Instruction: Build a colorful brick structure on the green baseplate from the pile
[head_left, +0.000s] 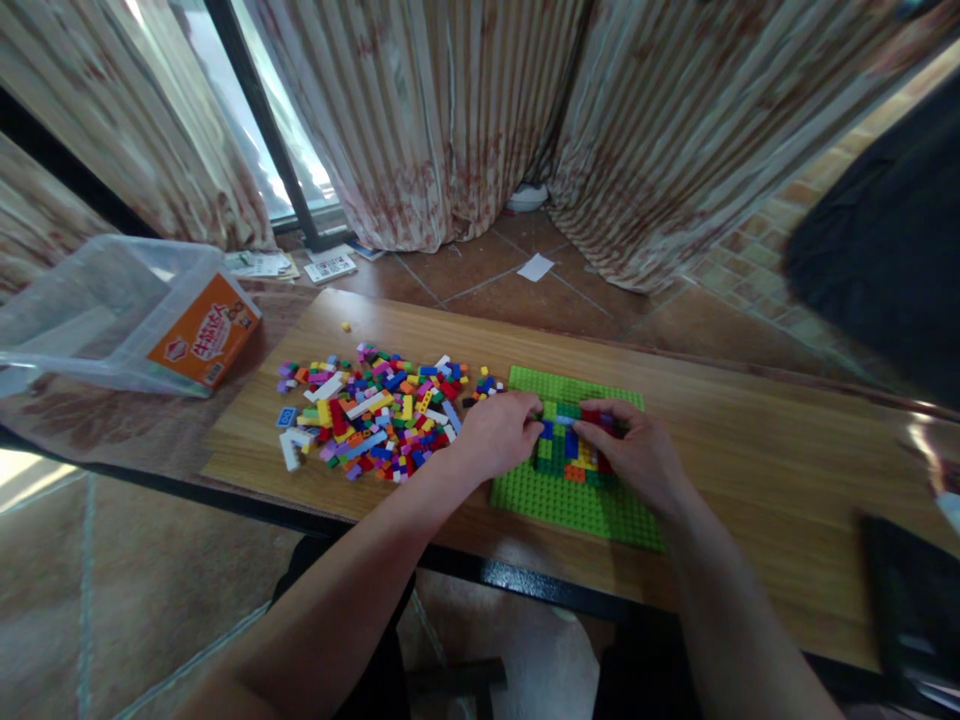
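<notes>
A green studded baseplate (577,510) lies on the wooden table, with a low build of toy building bricks (556,440) on it in green, blue, red, yellow and orange. My left hand (499,430) is at the build's left edge, its fingers curled together; whatever is between the fingertips is hidden. From the right, my right hand (637,450) reaches over the build, thumb and fingers closed around its upper right part, where dark red bricks show between them. The hand covers part of the build's right side.
Left of the baseplate, a pile of loose bricks (382,410) spreads over the wooden table (750,480). A clear plastic box (112,370) with an orange label stands at far left. A dark flat object (911,600) lies at right. Curtains (390,120) hang behind.
</notes>
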